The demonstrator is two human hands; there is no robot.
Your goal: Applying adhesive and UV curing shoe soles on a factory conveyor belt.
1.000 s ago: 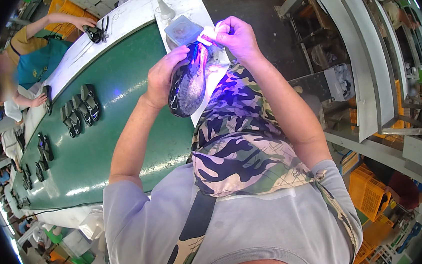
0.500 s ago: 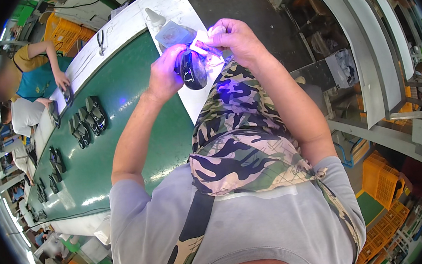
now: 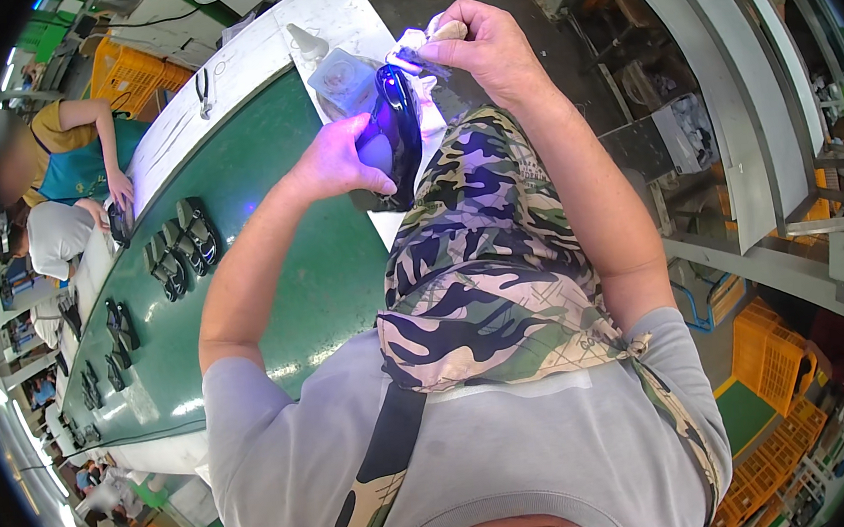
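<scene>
My left hand [image 3: 333, 161] grips a glossy black shoe [image 3: 405, 114] from its left side, thumb near the lower end, and the shoe points away from me. Between the fingers of my right hand [image 3: 494, 51] is a crumpled whitish cloth [image 3: 410, 46], close to the shoe's far end; whether it touches the shoe I cannot tell. Purple-blue light falls on the shoe and cloth. Just left of the shoe, a translucent square container [image 3: 343, 80] stands on the white tabletop [image 3: 360, 10], with a pale bottle with a pointed nozzle [image 3: 306, 41] beyond it.
Several dark sandals [image 3: 196, 231] lie along the green conveyor belt [image 3: 262, 267] at left. Pliers [image 3: 202, 94] rest on its white border. Across it, a co-worker in a teal apron [image 3: 72, 169] handles a dark shoe. A metal rack [image 3: 718, 87] and orange crates [image 3: 766, 354] are at right.
The shoe has turned so its far end points away from me, and my left hand has shifted lower along it. My right hand has moved up and away with the cloth.
</scene>
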